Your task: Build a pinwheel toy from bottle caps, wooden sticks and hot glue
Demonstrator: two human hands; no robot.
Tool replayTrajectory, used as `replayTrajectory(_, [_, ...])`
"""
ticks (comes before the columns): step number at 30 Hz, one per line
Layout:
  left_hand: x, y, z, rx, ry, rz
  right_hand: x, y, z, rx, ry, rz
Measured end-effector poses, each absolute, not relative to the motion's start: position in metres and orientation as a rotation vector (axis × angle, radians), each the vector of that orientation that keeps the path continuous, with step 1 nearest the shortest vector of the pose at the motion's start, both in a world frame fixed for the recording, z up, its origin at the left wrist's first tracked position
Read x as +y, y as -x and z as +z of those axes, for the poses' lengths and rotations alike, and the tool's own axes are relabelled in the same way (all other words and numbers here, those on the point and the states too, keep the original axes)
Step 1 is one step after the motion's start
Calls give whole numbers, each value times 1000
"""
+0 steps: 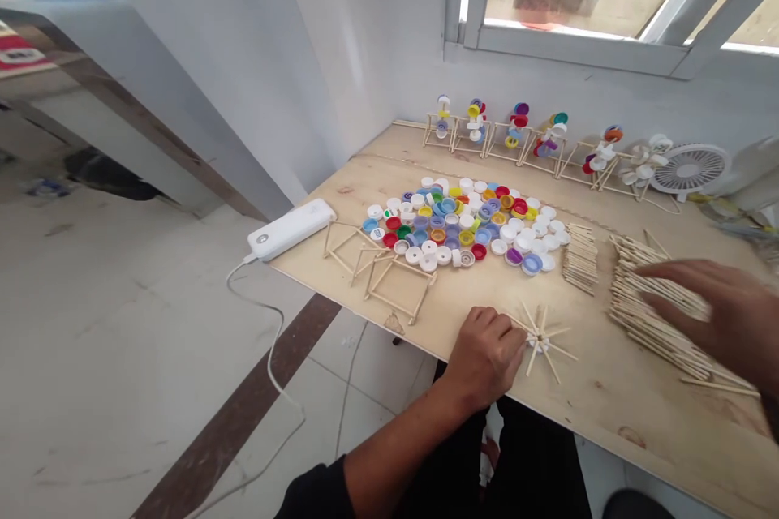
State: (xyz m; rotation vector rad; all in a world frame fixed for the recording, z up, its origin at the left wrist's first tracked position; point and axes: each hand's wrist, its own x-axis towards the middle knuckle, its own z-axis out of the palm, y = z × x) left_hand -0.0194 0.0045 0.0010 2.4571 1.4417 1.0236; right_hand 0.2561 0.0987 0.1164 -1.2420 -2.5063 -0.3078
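Observation:
My left hand (485, 357) rests curled on the plywood table (608, 397), its fingers closed against a small hub of wooden sticks (541, 338) that fan out like spokes from a white cap. My right hand (721, 312) hovers with fingers stretched out over a long pile of wooden sticks (645, 308) at the right. It holds nothing that I can see. A shorter stack of sticks (580, 258) lies between that pile and a heap of coloured bottle caps (466, 223).
Stick frames (380, 263) lie flat near the table's left edge, beside a white power bank (290, 229) with a cable hanging to the floor. Several finished stick-and-cap wheels (514, 134) stand along the back wall. A small white fan (689, 170) stands at the back right.

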Motion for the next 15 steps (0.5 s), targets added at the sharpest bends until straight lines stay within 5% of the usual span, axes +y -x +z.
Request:
replayTrajectory(7, [5,20,-1,1423,-2477,1012,129,-81,76,-2762,811,-227])
replayTrajectory(15, [5,20,-4,1421,-2473,1025,135,-49,59,-2872,872,-275])
